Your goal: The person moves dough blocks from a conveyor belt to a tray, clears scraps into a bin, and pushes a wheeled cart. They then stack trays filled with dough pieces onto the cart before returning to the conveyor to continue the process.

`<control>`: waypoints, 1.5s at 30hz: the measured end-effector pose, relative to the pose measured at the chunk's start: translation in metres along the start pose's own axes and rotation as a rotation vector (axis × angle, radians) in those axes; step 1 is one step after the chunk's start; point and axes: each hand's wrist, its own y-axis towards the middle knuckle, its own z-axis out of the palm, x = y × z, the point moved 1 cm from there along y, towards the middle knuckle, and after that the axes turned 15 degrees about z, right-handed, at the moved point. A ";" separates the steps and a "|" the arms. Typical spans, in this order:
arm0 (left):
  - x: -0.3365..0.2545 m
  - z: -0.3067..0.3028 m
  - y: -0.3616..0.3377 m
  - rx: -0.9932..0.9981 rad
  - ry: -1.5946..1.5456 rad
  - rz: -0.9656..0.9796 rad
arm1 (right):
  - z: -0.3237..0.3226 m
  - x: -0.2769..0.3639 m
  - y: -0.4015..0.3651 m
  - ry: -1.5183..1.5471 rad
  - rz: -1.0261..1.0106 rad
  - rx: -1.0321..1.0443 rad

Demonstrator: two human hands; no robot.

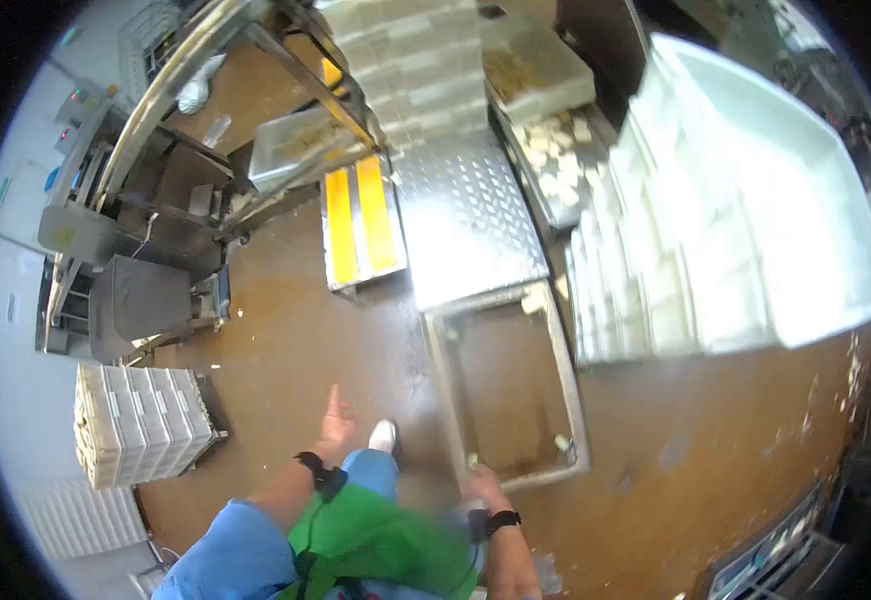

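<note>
My left hand (336,418) is held out over the brown floor with its fingers stretched, and nothing is in it. At the near left corner of an open rectangular metal dolly (571,400), my right hand (483,487) has its fingers closed on the frame. The floor shows through the middle of this dolly, and pale bits lie at its corners. Its far end meets a shiny metal platform (470,205) with a raised tread pattern. Both wrists wear black bands.
Right of the dolly stands a tall stack of white crates (655,270). More stacked crates (410,75) rise behind the platform. A step with yellow strips (363,220) is beside it. Pale chunks fill a tray (555,160). At left are a crate stack (150,425) and a grey bin (140,300).
</note>
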 end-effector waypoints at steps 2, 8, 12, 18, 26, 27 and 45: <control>-0.041 -0.058 0.044 -0.184 0.151 0.411 | -0.019 0.064 0.055 -0.060 -0.148 -0.126; -0.350 -0.190 0.246 -0.424 0.559 1.037 | -0.104 0.357 0.138 0.575 -0.247 -0.020; -0.523 -0.242 0.402 -0.572 0.793 1.344 | -0.113 0.549 0.215 0.807 -0.342 0.061; -0.683 -0.292 0.563 -0.753 0.995 1.608 | -0.117 0.783 0.302 1.149 -0.277 0.180; -0.688 -0.288 0.624 -0.692 0.862 1.561 | -0.138 0.935 0.417 1.332 -0.274 0.285; -0.685 -0.287 0.624 -0.730 0.859 1.549 | -0.138 0.952 0.430 1.390 -0.276 0.245; -0.651 -0.263 0.532 -0.749 0.951 1.416 | -0.120 0.901 0.376 1.215 -0.469 0.107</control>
